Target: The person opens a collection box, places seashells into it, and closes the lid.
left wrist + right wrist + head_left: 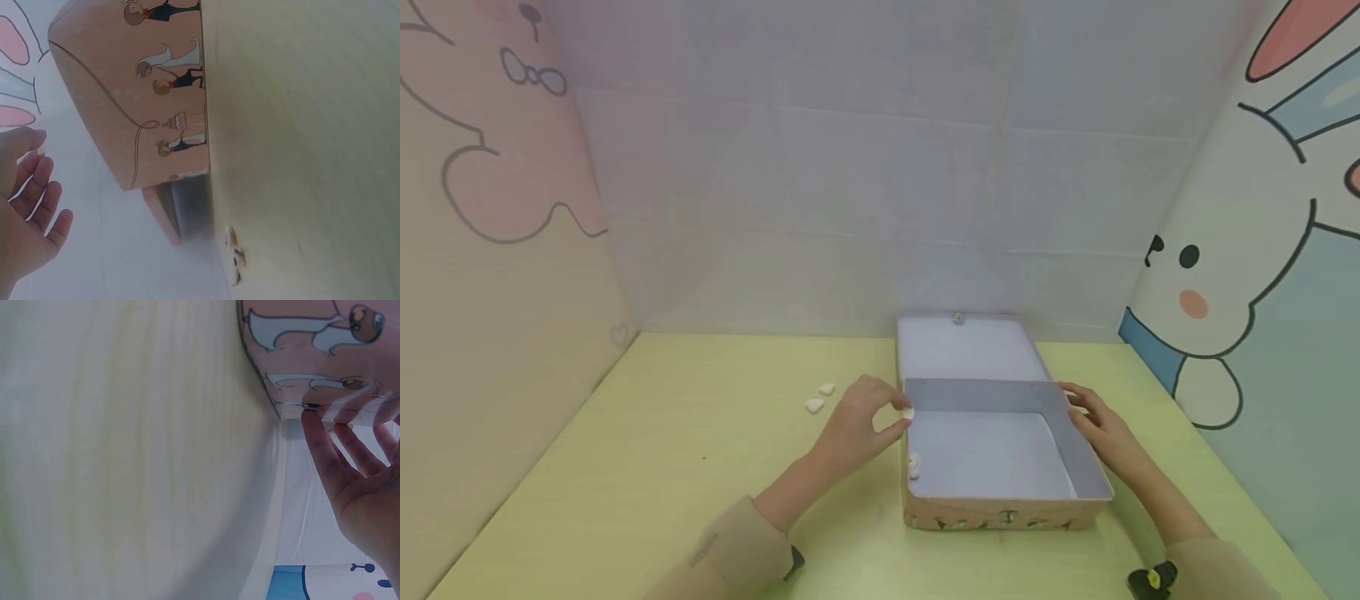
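My left hand [856, 423] pinches a small white shell-like piece [908, 413] between thumb and fingertips, at the left rim of an open tin box [1000, 512]. The same piece [40, 150] shows only as a pale tip in the left wrist view. Inside the box, against its left wall, lie a few similar white pieces [913, 467]. Against the box's right wall rests my right hand [1107, 433], its fingers fairly straight. Those fingers [322, 447] touch the outer side in the right wrist view; the thumb is partly hidden there.
Two loose white pieces [815, 406] lie on the pale yellow table [625, 467], left of the box. The raised lid [966, 346] leans back behind the box, near the white back wall [790, 192]. Cartoon-printed side walls [1232, 275] bound the table.
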`<state>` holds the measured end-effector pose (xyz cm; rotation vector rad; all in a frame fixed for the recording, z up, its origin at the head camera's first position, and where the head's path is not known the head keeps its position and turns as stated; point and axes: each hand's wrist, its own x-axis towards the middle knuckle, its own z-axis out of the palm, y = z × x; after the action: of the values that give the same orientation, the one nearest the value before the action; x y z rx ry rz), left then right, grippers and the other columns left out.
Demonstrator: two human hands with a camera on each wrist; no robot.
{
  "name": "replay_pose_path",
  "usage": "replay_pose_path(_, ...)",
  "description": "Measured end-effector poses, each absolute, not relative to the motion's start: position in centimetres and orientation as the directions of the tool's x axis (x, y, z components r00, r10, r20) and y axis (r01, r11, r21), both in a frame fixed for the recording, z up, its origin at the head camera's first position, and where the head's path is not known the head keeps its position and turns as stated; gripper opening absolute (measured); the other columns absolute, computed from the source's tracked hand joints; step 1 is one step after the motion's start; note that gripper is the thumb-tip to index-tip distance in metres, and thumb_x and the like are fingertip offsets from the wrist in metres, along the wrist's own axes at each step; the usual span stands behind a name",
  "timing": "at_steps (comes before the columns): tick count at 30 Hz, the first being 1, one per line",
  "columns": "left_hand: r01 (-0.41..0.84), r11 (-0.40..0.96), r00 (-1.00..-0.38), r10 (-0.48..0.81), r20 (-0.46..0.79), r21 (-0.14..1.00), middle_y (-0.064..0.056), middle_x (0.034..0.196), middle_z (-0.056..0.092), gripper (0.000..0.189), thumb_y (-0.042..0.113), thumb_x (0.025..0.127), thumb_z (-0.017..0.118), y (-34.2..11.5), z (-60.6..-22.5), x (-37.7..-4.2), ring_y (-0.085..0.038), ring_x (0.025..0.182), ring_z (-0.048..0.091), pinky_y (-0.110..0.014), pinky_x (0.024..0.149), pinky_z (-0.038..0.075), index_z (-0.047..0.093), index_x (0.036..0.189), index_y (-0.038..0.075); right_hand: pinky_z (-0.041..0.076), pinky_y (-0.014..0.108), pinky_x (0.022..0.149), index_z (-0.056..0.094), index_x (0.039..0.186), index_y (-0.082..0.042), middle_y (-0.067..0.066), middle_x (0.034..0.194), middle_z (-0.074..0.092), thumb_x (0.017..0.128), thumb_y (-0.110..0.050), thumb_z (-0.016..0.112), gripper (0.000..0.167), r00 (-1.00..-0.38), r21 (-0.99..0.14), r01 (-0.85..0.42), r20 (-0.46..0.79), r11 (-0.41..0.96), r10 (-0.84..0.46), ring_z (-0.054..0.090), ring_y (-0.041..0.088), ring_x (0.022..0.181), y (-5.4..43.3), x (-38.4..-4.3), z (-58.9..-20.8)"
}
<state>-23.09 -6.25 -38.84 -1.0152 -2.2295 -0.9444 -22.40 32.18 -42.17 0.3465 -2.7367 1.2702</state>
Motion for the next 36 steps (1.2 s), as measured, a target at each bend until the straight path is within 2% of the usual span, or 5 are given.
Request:
replay_pose_path(16, 0.79, 0.488, -0.613, 0.645, 0.456, 0.371, 0.005, 0.089, 0.065, 0.015, 0.018, 0.08, 0.075, -3.4, -39.8, -24.2, -0.013, 0.089, 0.057, -0.024, 0.084, 0.047, 0.068, 0.093, 0.013, 0.049, 0.02, 0.074, 0.034, 0.141, -0.004, 0.032, 0.13, 0.047, 0.101, -0.018, 0.041, 0.043, -0.967, -0.739, -0.254, 0.198, 0.624, -0.158, 0.056, 0.043, 0.107, 32.3, -22.5, -42.1)
replay_pose_path(23, 0.75, 0.519, -0.658, 0.647, 0.386, 0.41, 0.003, 0.096, 0.066, 0.018, 0.02, 0.083, 0.073, -3.1, -39.1, -24.1, -0.013, 0.096, 0.056, -0.025, 0.088, 0.047, 0.068, 0.098, 0.013, 0.049, 0.019, 0.074, 0.034, 0.141, -0.004, 0.032, 0.13, 0.047, 0.101, -0.017, 0.041, 0.043, -0.965, -0.746, -0.261, 0.202, 0.613, -0.165, 0.056, 0.043, 0.106, 32.2, -22.4, -42.0)
replay_pose_path(30, 0.737, 0.511, -0.671, 0.634, 0.385, 0.442, 0.003, 0.102, 0.066, 0.022, 0.021, 0.083, 0.073, -4.3, -38.1, -24.2, -0.013, 0.101, 0.056, -0.027, 0.092, 0.046, 0.067, 0.103, 0.013, 0.049, 0.02, 0.074, 0.035, 0.141, -0.005, 0.03, 0.13, 0.048, 0.101, -0.018, 0.043, 0.043, -0.965, -0.747, -0.261, 0.202, 0.612, -0.165, 0.057, 0.006, 0.099, 32.2, -22.4, -41.9)
replay_pose_path(34, 0.732, 0.521, -0.677, 0.631, 0.379, 0.44, 0.004, 0.106, 0.065, 0.026, 0.022, 0.083, 0.072, -5.0, -37.6, -24.4, -0.013, 0.105, 0.054, -0.028, 0.094, 0.045, 0.065, 0.107, 0.013, 0.049, 0.02, 0.074, 0.034, 0.141, -0.006, 0.03, 0.131, 0.047, 0.101, -0.018, 0.042, 0.043, -0.966, -0.749, -0.258, 0.2, 0.61, -0.163, 0.057, 0.005, 0.098, 32.2, -22.4, -41.8)
replay_pose_path(36, 0.735, 0.519, -0.674, 0.631, 0.384, 0.436, 0.004, 0.108, 0.065, 0.028, 0.023, 0.083, 0.073, -5.4, -37.4, -24.5, -0.014, 0.105, 0.054, -0.029, 0.095, 0.045, 0.065, 0.108, 0.014, 0.049, 0.02, 0.074, 0.034, 0.141, -0.005, 0.03, 0.13, 0.047, 0.101, -0.018, 0.042, 0.043, -0.966, -0.75, -0.258, 0.2, 0.609, -0.163, 0.059, 0.017, 0.101, 32.2, -22.4, -41.8)
